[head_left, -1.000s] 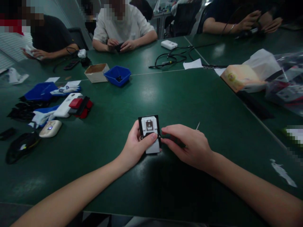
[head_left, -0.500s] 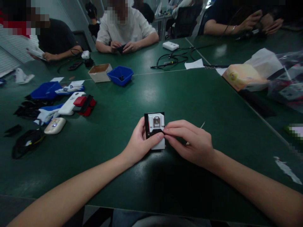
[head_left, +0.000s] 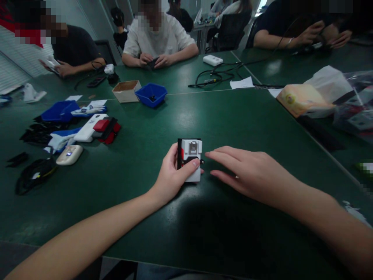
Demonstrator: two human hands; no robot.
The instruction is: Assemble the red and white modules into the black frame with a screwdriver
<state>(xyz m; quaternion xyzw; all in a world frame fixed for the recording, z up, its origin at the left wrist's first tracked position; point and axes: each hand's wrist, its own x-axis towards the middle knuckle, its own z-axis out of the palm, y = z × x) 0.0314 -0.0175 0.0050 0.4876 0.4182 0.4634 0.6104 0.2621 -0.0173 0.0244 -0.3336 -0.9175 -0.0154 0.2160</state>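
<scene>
One small, boxy, white-and-black, plastic-looking gadget [head_left: 192, 154] is gripped by the left hand [head_left: 169, 171] over the shiny green table [head_left: 175, 120]. Its front is pressed under the thumb, likely so it is kept still and its tiny dark side knob [head_left: 203, 161], at three o'clock, is left free. Just beyond, also at three o'clock, the right hand [head_left: 247, 167] is held with thumb and fingers apart; nothing is seen pinched.

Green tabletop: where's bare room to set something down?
Bare stretches: between the farther blue bin and the held device, and between the right hand and the black strip. Crowded: left around the gloves, right around the plastic bags.
</scene>
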